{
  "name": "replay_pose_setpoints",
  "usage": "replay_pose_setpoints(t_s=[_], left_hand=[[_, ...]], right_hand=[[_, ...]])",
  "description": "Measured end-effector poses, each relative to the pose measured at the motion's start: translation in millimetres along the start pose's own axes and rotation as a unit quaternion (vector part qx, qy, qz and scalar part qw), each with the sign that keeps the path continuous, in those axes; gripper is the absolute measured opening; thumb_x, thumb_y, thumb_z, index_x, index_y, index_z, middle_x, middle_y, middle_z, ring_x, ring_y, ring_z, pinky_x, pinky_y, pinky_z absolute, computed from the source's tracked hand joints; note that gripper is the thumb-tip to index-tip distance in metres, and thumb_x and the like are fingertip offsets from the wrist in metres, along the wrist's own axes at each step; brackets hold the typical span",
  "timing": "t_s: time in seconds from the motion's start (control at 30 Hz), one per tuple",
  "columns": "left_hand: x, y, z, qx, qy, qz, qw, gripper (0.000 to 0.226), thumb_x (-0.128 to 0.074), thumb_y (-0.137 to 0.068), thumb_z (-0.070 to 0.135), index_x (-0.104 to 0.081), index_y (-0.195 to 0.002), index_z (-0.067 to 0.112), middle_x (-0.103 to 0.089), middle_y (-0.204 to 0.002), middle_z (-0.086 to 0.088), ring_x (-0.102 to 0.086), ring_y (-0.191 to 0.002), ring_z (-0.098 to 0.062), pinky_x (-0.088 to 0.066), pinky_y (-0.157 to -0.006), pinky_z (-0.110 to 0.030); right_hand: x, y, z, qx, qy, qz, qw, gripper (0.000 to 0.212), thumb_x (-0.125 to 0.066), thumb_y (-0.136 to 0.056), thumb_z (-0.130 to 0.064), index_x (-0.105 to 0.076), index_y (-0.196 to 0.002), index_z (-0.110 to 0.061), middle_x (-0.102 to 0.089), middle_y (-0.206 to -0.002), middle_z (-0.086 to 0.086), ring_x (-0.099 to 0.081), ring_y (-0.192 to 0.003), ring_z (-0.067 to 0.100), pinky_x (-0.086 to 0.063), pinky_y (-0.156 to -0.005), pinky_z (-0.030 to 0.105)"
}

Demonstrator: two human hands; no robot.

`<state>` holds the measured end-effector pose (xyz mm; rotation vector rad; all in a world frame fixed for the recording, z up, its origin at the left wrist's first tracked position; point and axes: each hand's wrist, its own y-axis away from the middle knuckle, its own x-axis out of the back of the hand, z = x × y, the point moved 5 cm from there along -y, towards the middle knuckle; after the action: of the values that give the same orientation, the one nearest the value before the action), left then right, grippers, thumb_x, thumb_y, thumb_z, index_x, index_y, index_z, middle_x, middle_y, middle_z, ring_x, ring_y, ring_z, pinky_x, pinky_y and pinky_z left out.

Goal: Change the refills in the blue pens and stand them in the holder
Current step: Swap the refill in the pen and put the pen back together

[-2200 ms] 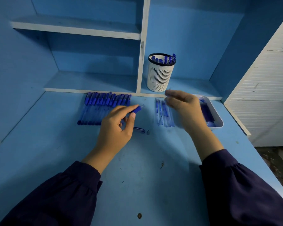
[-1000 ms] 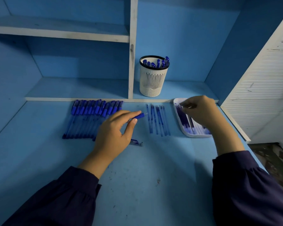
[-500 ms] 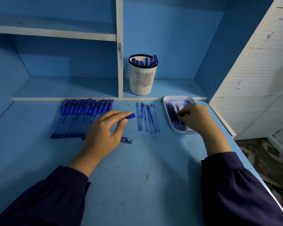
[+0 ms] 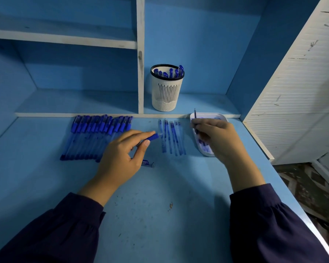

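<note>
The blue pen (image 4: 152, 137) is pinched between thumb and forefinger of the left hand (image 4: 120, 160), just above the desk (image 4: 160, 215). The right hand (image 4: 217, 137) pinches a thin refill (image 4: 195, 115), upright over the white tray (image 4: 207, 153). Loose refills (image 4: 172, 138) lie between the hands, and a row of pens (image 4: 91, 139) lies to the left. A small pen part (image 4: 148, 164) rests by the left hand. The holder (image 4: 166, 93) stands on the shelf behind, with pens in it.

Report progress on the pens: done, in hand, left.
Done: several pens stand in the holder. In hand: left hand holds a pen barrel, right hand pinches a refill over the tray. Left: a long row of pens lies on the desk.
</note>
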<state>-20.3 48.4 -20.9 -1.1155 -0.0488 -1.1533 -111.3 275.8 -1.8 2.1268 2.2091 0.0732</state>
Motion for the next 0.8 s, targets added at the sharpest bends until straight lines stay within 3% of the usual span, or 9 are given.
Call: replay_pose_setpoints(t_s=[0.1, 0.2, 0.3, 0.53, 0.8], left_hand=[[0.5, 0.6, 2.0, -0.002, 0.006, 0.004, 1.000, 0.027, -0.058, -0.097, 0.016, -0.069, -0.120, 0.012, -0.068, -0.102, 0.006, -0.057, -0.085, 0.004, -0.044, -0.074, -0.011], [1.4, 0.6, 3.2, -0.002, 0.008, 0.007, 1.000, 0.026, -0.058, -0.097, 0.016, -0.069, -0.120, 0.013, -0.067, -0.100, 0.007, -0.057, -0.082, -0.001, -0.047, -0.069, -0.016], [1.7, 0.3, 3.8, -0.005, 0.012, 0.007, 1.000, 0.026, -0.058, -0.097, 0.015, -0.069, -0.120, 0.012, -0.066, -0.098, 0.006, -0.056, -0.081, -0.001, -0.046, -0.069, -0.015], [2.2, -0.2, 3.0, -0.012, 0.013, 0.012, 1.000, 0.026, -0.058, -0.097, 0.014, -0.069, -0.120, 0.011, -0.066, -0.100, 0.007, -0.057, -0.084, 0.000, -0.051, -0.065, -0.027], [3.1, -0.2, 3.6, -0.022, 0.012, 0.017, 1.000, 0.026, -0.058, -0.096, 0.013, -0.069, -0.120, 0.011, -0.066, -0.100, 0.006, -0.056, -0.083, 0.000, -0.051, -0.067, -0.026]], right_hand=[[-26.6, 11.3, 3.7, -0.011, -0.148, -0.014, 0.989, 0.014, -0.059, -0.087, 0.009, -0.068, -0.087, -0.001, -0.070, -0.074, 0.006, -0.061, -0.062, 0.010, -0.051, -0.061, 0.014], [-41.1, 18.0, 10.4, 0.008, -0.195, 0.009, 0.981, 0.013, -0.061, -0.086, 0.010, -0.066, -0.082, -0.003, -0.064, -0.070, 0.005, -0.056, -0.055, 0.010, -0.050, -0.060, 0.015], [-48.0, 21.7, 15.9, 0.015, -0.207, 0.016, 0.978, 0.011, -0.062, -0.086, 0.008, -0.066, -0.084, -0.003, -0.064, -0.069, 0.004, -0.054, -0.056, 0.011, -0.051, -0.062, 0.016], [-49.3, 25.8, 15.9, 0.036, -0.233, 0.048, 0.971, 0.010, -0.062, -0.087, 0.006, -0.066, -0.086, -0.003, -0.065, -0.073, 0.004, -0.054, -0.060, 0.013, -0.050, -0.063, 0.018], [-47.6, 29.5, 13.2, 0.083, -0.184, 0.068, 0.977, 0.012, -0.064, -0.087, 0.004, -0.067, -0.084, -0.008, -0.068, -0.076, 0.003, -0.060, -0.069, 0.013, -0.050, -0.070, 0.020]])
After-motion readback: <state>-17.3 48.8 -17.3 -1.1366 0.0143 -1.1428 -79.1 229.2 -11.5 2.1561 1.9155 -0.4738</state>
